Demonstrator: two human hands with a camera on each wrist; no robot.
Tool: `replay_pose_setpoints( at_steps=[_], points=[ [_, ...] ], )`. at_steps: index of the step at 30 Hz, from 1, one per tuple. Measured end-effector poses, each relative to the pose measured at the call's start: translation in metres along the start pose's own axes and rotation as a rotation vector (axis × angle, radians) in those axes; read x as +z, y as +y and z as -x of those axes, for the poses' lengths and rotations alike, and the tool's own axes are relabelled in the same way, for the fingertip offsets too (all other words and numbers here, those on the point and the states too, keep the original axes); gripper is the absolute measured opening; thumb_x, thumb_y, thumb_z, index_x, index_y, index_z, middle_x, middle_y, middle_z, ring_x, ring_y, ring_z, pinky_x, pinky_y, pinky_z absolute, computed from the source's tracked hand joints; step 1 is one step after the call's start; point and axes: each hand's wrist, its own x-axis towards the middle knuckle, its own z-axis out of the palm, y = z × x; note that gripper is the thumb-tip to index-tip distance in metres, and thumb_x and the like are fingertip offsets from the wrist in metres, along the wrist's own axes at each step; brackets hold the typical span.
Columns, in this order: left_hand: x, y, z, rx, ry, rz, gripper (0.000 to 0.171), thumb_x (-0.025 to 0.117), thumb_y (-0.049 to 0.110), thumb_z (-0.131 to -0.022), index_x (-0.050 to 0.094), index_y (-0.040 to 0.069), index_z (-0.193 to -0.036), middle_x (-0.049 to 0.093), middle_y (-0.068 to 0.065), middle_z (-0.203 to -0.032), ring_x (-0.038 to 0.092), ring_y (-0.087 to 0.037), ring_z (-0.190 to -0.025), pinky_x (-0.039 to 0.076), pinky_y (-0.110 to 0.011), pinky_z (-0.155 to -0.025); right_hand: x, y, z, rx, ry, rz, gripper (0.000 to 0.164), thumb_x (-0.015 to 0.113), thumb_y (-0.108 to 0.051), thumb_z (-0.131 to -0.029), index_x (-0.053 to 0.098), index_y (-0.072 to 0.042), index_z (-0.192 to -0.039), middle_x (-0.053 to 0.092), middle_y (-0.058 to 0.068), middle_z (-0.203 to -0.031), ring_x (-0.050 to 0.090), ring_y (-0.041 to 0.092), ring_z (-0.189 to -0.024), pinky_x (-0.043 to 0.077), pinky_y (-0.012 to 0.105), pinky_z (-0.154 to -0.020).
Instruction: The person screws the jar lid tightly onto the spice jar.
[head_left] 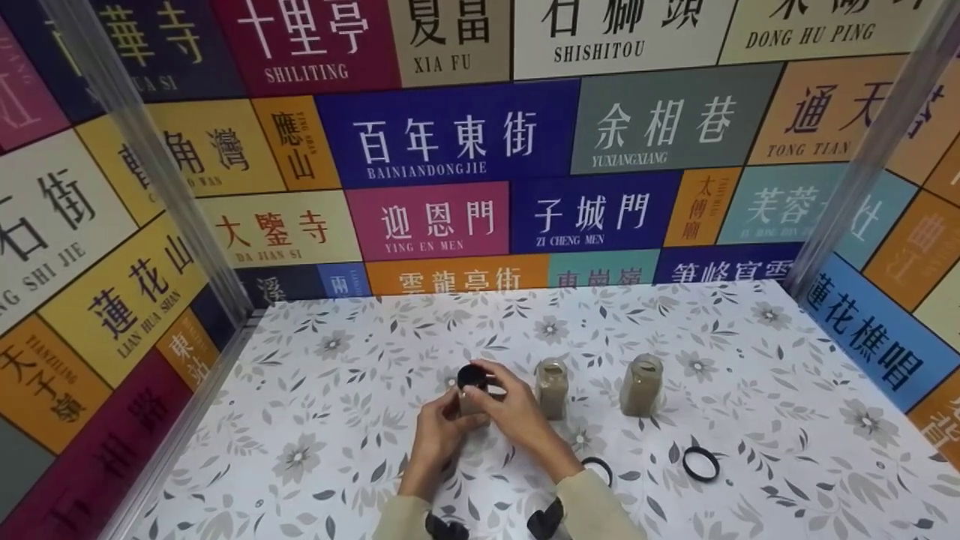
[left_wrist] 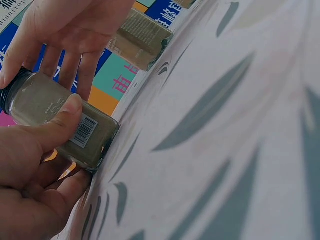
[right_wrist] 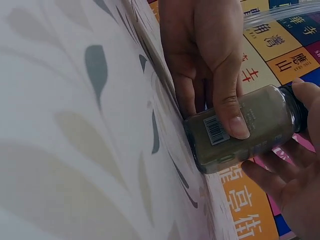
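Note:
A square glass jar (left_wrist: 60, 115) of greyish-brown contents stands on the table, a barcode label on its side. My left hand (head_left: 433, 435) grips the jar's body, thumb across its face. At the top sits a black screw lid (head_left: 472, 376), which my right hand (head_left: 517, 409) holds by its rim between thumb and fingers. In the right wrist view the lid (right_wrist: 299, 107) sits on the jar's neck. Right of my hands stand two similar lidless jars, a nearer one (head_left: 553, 391) and a farther one (head_left: 641, 388).
Two black rings lie on the table: one (head_left: 701, 464) in front of the far jar, another (head_left: 602, 469) partly behind my right forearm. The white floral tabletop (head_left: 300, 405) ends at a wall of coloured signs (head_left: 450, 135). Clear corner posts (head_left: 187, 225) rise at the back.

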Motion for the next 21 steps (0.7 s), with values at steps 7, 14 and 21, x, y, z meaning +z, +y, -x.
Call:
replay_pose_setpoints(
  at_steps=[7, 14, 21],
  points=[
    [0.0, 0.0, 0.0, 0.023, -0.006, 0.021, 0.062, 0.083, 0.004, -0.076, 0.06, -0.006, -0.132, 0.057, -0.028, -0.138, 0.057, -0.039, -0.13, 0.047, -0.042, -0.111, 0.004, -0.001, -0.001, -0.033, 0.042, 0.062, 0.046, 0.071, -0.028, -0.093, 0.06, -0.006, -0.131, 0.064, 0.021, -0.131, 0.066, 0.038, -0.116, 0.06, 0.038, -0.094],
    [-0.001, -0.002, 0.0, 0.039, 0.0, 0.003, 0.058, 0.081, 0.002, -0.076, 0.061, -0.007, -0.13, 0.059, -0.028, -0.136, 0.059, -0.039, -0.128, 0.049, -0.042, -0.109, 0.009, -0.002, 0.003, -0.083, 0.108, 0.156, 0.047, 0.071, -0.034, -0.092, 0.06, -0.006, -0.129, 0.066, 0.017, -0.13, 0.07, 0.036, -0.11, 0.062, 0.04, -0.089],
    [-0.001, -0.001, 0.002, 0.096, 0.012, -0.05, 0.056, 0.082, 0.003, -0.076, 0.063, -0.007, -0.128, 0.066, -0.027, -0.128, 0.066, -0.038, -0.118, 0.055, -0.042, -0.102, 0.014, -0.004, 0.007, -0.089, 0.161, 0.27, 0.047, 0.067, -0.039, -0.095, 0.058, -0.01, -0.131, 0.065, 0.011, -0.131, 0.071, 0.032, -0.109, 0.062, 0.037, -0.087]
  ],
)
